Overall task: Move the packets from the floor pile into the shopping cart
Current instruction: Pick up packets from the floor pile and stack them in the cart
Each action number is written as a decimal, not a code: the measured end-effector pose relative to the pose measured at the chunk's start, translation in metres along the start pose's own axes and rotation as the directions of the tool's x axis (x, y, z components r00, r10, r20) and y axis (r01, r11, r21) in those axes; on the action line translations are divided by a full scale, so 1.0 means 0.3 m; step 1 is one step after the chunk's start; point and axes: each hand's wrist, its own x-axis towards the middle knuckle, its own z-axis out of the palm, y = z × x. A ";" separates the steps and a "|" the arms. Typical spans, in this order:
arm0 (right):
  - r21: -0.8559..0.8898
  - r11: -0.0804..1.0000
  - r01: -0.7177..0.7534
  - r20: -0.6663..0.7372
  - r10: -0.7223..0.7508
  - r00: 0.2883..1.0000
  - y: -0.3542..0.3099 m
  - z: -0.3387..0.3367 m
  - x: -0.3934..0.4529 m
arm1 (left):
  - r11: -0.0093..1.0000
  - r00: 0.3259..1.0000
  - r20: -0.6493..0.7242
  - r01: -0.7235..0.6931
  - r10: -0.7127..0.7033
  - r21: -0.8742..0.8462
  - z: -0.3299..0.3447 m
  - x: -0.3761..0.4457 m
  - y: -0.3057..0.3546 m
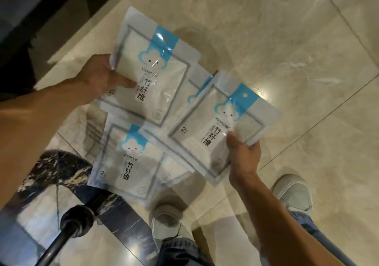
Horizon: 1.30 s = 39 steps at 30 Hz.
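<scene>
My left hand (100, 77) grips a white-and-blue packet (155, 68) by its left edge, thumb on its front. My right hand (242, 155) pinches the lower edge of a second, tilted packet (223, 122), thumb on top. Below them on the floor lies a third packet (125, 163) face up, and part of one more packet (196, 85) shows between the two held ones. All carry a cloud face and black characters. A black bar (61, 239) with a round joint, perhaps part of the cart, crosses the lower left; the cart basket is not in view.
Glossy beige floor tiles (287, 40) stretch to the right. A dark marbled tile band (51, 169) runs at lower left. My two light shoes (293, 192) stand at the bottom. Dark furniture (30, 9) fills the upper left corner.
</scene>
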 end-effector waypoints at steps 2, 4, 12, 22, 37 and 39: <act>0.023 1.000 0.008 0.042 -0.009 0.999 -0.043 -0.047 -0.010 | 0.993 1.000 -0.001 0.017 -0.017 -0.113 -0.009 -0.044 0.030; 0.033 0.999 -0.008 0.070 0.005 0.998 -0.096 -0.089 -0.015 | 0.972 0.997 -0.049 0.046 -0.059 -0.231 -0.002 -0.087 0.038; -0.049 0.998 0.040 0.268 -0.025 0.963 -0.443 -0.174 -0.086 | 0.864 0.985 -0.073 0.100 -0.155 -0.493 -0.074 -0.282 0.235; -0.118 0.990 0.072 0.367 -0.023 0.930 -1.088 -0.326 -0.374 | 0.807 0.982 -0.163 -0.024 -0.090 -0.590 -0.373 -0.653 0.727; -0.112 0.955 0.276 0.455 -0.197 0.868 -2.080 -0.592 -1.463 | 0.714 0.948 -0.312 -0.261 0.063 -0.650 -0.968 -1.597 1.519; -0.107 0.951 0.291 0.494 -0.204 0.845 -2.176 -0.638 -1.627 | 0.697 0.932 -0.356 -0.300 0.068 -0.651 -1.063 -1.737 1.593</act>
